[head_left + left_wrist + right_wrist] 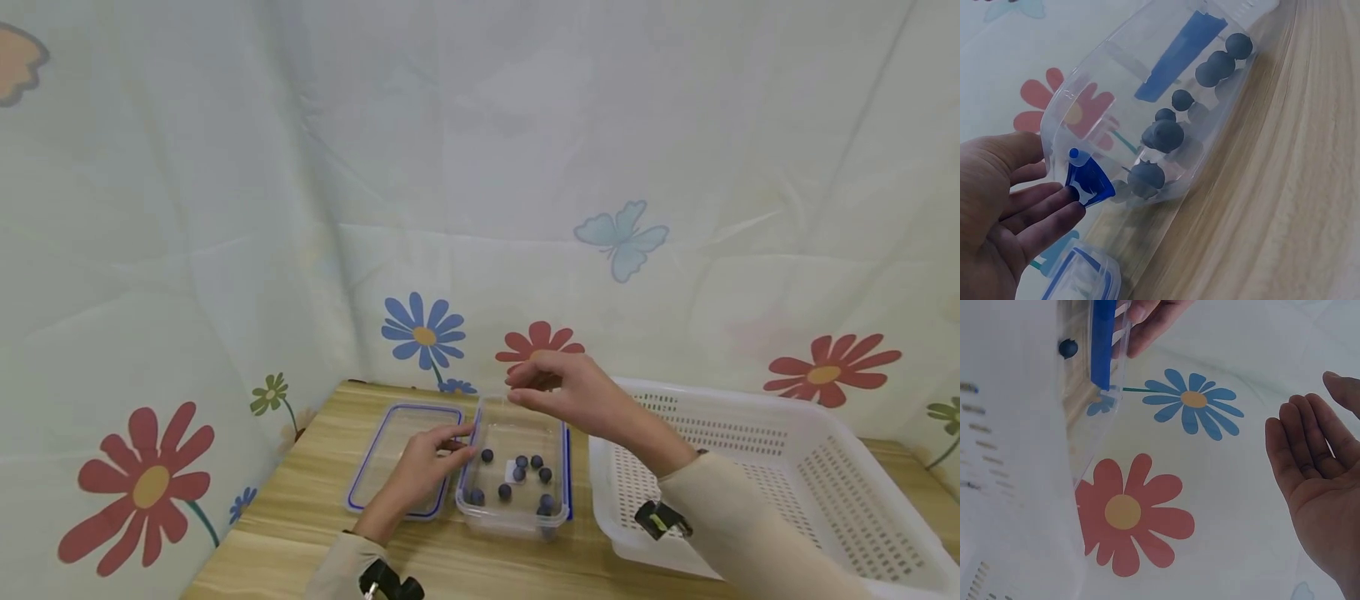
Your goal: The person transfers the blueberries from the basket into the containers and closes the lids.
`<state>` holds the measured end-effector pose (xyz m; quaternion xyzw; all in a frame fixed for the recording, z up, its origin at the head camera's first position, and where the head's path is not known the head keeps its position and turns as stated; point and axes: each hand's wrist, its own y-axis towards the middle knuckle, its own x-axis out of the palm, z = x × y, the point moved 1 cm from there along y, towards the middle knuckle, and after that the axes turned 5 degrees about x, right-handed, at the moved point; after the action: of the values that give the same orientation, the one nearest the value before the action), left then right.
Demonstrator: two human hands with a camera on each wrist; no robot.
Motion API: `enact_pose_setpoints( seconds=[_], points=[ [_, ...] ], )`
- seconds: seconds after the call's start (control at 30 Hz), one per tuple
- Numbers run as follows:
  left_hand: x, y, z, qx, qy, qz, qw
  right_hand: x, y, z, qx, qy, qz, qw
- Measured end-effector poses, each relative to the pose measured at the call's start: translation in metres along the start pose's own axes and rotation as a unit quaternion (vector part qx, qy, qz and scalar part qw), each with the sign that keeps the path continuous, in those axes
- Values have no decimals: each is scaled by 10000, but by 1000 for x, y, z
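A clear plastic food container (513,523) with blue latches stands on the table, several blueberries (505,492) lying spread over its bottom. My left hand (427,458) touches the container's left wall, fingers extended, close by a blue latch (1092,178) in the left wrist view. Above the container's far end hovers my right hand (566,387), its fingers loosely bent. Its palm and fingers show in the right wrist view, with nothing held. The container's lid (401,429), clear with a blue seal, lies flat on the table partly behind my left hand.
To the right of the container sits a large white perforated basket (720,404), partly covered by my right forearm. A wood-grain table (300,492) carries everything. Behind it hangs a pale curtain (480,167) with printed flowers and butterflies.
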<state>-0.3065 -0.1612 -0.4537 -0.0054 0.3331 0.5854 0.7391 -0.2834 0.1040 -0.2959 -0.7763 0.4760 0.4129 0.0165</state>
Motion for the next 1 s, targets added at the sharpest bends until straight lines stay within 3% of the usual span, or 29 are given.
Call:
enact_pose_setpoints(
  seconds=[0.33,0.57,0.77,1.0],
  points=[
    [7,1,0,91,-10,-62,9999,9,4,-8,112,207,171,9996],
    [7,1,2,-95,62,-82,9999,19,7,-14,334,379,401,9979],
    [-10,-4,-1,-160,126,200,9996,36,12,-23,417,632,760,9942],
    [-42,-14,-12,-299,251,479,9981,74,13,-29,797,1020,1255,9836]
  ],
)
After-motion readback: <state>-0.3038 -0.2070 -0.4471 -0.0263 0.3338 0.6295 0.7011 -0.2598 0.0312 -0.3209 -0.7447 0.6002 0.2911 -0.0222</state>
